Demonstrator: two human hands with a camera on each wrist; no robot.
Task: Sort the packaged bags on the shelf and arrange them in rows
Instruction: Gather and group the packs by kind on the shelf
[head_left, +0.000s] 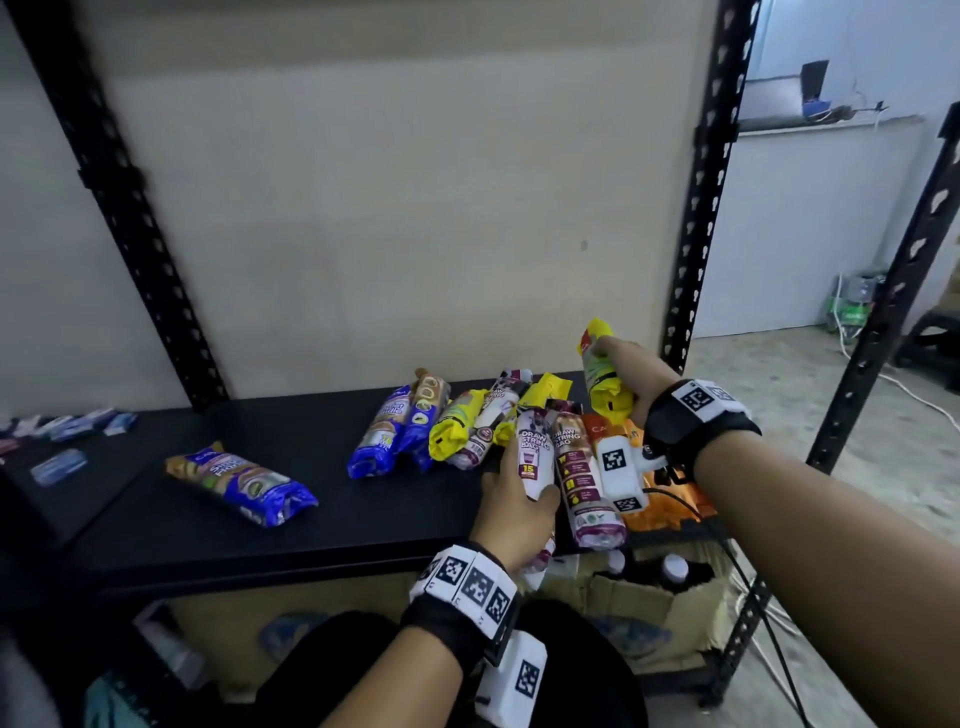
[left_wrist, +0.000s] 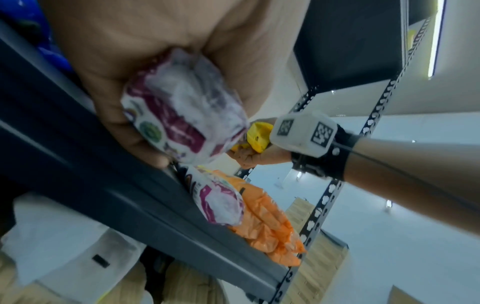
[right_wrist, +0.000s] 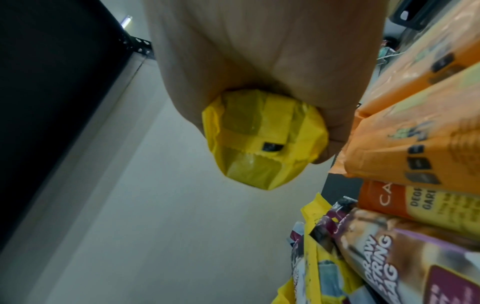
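Note:
On the black shelf (head_left: 208, 525) lies a heap of packaged bag rolls. My left hand (head_left: 511, 512) grips a white and purple draw-string pack (head_left: 534, 460) (left_wrist: 187, 115) lifted at the shelf's front edge. My right hand (head_left: 631, 374) (right_wrist: 259, 51) holds a yellow pack (head_left: 605, 374) (right_wrist: 262, 139) upright above the heap's right end. A second purple pack (head_left: 584, 478) (left_wrist: 221, 201) and orange packs (head_left: 670, 504) (left_wrist: 270, 224) lie under my right wrist. Blue packs (head_left: 395, 431), more yellow packs (head_left: 454, 423) and another purple one (head_left: 491, 415) lie side by side mid-shelf.
One blue pack (head_left: 244, 483) lies alone on the shelf's left part. Small blue and white packets (head_left: 62, 426) sit at the far left. Black perforated uprights (head_left: 698, 192) frame the shelf. Cardboard boxes with bottles (head_left: 644, 587) stand on the level below.

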